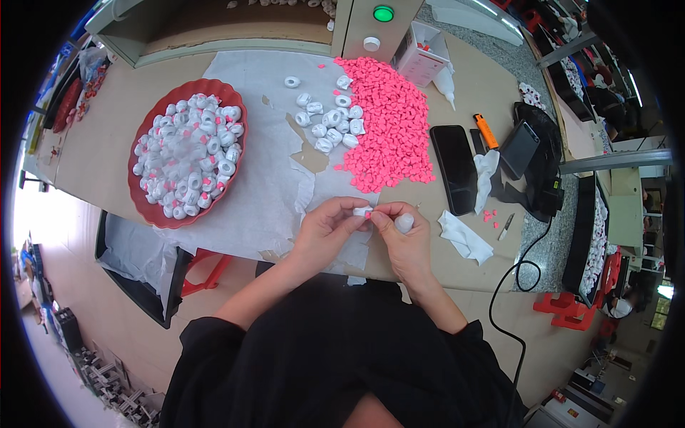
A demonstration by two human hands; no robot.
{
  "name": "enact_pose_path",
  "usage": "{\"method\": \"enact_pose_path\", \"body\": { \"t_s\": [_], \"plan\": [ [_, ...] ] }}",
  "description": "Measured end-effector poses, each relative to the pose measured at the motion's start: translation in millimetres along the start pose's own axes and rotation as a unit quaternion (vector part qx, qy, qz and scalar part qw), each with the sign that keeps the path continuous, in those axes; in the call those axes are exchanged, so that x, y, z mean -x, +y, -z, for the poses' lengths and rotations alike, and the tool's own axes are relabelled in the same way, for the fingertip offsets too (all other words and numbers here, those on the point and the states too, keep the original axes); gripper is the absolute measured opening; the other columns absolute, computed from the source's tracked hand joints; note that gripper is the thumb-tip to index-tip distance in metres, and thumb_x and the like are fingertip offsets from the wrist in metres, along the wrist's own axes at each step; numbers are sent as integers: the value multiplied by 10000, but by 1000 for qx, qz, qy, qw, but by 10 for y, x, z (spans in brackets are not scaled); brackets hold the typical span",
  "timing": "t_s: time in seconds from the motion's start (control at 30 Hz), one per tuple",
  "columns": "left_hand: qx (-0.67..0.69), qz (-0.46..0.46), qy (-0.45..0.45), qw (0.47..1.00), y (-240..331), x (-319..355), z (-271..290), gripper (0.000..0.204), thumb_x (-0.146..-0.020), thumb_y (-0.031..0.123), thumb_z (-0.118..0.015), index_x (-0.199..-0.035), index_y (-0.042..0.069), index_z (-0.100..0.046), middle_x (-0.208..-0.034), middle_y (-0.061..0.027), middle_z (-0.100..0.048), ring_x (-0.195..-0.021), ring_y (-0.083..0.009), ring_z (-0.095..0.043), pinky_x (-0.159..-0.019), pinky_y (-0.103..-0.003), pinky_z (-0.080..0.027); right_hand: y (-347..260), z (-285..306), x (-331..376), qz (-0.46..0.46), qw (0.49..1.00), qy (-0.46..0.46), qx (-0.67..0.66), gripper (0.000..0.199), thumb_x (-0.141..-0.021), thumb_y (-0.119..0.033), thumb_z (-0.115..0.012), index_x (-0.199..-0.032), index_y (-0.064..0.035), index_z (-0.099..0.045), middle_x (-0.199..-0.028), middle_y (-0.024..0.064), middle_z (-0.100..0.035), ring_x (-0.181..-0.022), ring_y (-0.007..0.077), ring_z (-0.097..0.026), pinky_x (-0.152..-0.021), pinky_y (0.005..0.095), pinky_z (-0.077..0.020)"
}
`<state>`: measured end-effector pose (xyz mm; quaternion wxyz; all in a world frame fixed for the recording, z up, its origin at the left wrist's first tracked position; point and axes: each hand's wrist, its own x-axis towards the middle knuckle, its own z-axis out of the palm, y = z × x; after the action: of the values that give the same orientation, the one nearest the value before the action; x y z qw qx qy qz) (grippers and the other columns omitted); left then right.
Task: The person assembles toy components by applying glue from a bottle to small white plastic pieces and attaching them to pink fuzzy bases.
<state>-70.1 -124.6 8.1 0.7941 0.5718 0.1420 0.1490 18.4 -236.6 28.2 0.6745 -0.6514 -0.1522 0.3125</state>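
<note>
Close in front of me, both hands meet over the near edge of the paper-covered table. My left hand [319, 234] pinches a small white piece [360, 211], mostly covered by the fingers. At its side, my right hand [410, 251] is closed with thumb and forefinger on a small pink piece [368, 214], which touches the white one. A white rounded thing [404, 222] shows at the right hand's fingers; its kind is unclear. Beyond the hands lie a heap of pink pieces [385, 121] and a loose group of white ring-shaped pieces [332, 120].
A red scalloped bowl [133, 171] at left holds white rings, many with pink bits. At right lie a black phone [454, 171], an orange-handled tool [486, 133], crumpled tissue [465, 239] and a black cable [499, 324]. A cabinet with a green button [383, 13] stands behind.
</note>
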Motion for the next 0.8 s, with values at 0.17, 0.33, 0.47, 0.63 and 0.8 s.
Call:
{"method": "enact_pose_path", "body": {
  "t_s": [0.17, 0.33, 0.47, 0.63, 0.8],
  "plan": [
    [-14, -5, 7, 1000, 6, 9, 6, 213, -818, -3, -489, -1030, -7, -504, -872, -60, -567, -804, -107, -551, -735, -232, -449, 7, -13, -8, 12, 999, 11, 50, 110, -765, -70, -606, -829, 8, -565, -783, 39, -583, -710, 70, -517, -639, 201, -420],
    [-6, 6, 12, 1000, 30, 2, 21, 206, -811, -13, -490, -1015, -6, -516, -860, -58, -571, -789, -107, -553, -719, -229, -449, -12, -36, -14, 2, 998, 15, 59, 131, -756, -80, -617, -834, 15, -571, -775, 42, -588, -706, 75, -523, -644, 205, -425],
    [-18, 15, 1, 1000, 38, 3, 40, 200, -811, -17, -486, -1009, -16, -517, -859, -64, -575, -763, -110, -556, -703, -231, -451, -34, -70, -9, 13, 997, 17, 76, 134, -754, -77, -617, -840, 18, -577, -772, 47, -593, -705, 81, -531, -640, 210, -431],
    [-34, 14, -7, 999, 9, 4, 47, 200, -819, -5, -488, -1017, -27, -511, -871, -73, -577, -766, -115, -559, -704, -237, -454, -19, -36, -40, 18, 994, -5, 108, 110, -755, -64, -612, -832, 12, -592, -771, 54, -597, -707, 85, -538, -636, 217, -439],
    [49, 25, 24, 998, 52, -8, -7, 187, -815, 15, -509, -997, -19, -531, -862, -64, -587, -781, -103, -561, -714, -222, -458, 73, -9, -69, 73, 993, -14, 93, 115, -750, -42, -607, -853, 10, -599, -772, 57, -582, -686, 95, -536, -626, 213, -436]
  ]
}}
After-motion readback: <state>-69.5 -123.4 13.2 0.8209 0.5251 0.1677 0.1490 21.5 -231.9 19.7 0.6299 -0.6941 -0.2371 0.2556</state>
